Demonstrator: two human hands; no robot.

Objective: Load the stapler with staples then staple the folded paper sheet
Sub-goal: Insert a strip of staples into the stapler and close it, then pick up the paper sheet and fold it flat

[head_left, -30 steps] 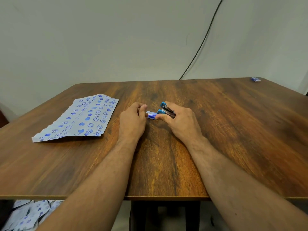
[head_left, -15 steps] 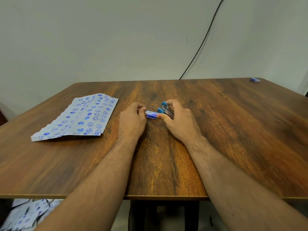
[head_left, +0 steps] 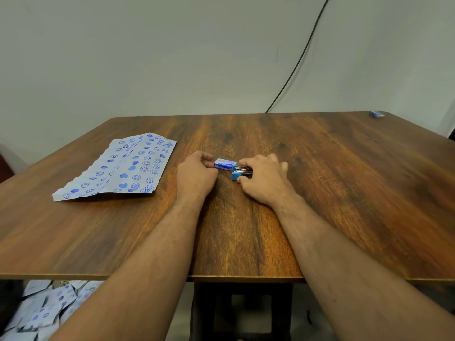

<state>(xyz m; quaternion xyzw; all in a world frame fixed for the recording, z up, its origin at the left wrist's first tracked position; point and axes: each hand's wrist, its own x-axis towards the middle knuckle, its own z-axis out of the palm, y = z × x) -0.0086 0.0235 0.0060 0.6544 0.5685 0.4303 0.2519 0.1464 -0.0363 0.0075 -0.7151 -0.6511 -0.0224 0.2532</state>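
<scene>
I have lowered the blue stapler (head_left: pixel 240 174) onto the table (head_left: pixel 332 183) under my gripping right hand (head_left: pixel 264 179), while my left hand (head_left: pixel 197 174) pinches the staple box (head_left: pixel 224 164) beside it; loading not yet begun.

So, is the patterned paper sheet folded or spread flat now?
Folded: the paper sheet lies on the table with a crease down its middle, untouched by either hand.

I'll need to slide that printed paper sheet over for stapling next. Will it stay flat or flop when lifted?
The folded paper sheet will probably flop: it looks thin, with a wavy left edge and a raised crease. It seems light, so a push should slide it easily over the smooth table. It cannot roll.
</scene>
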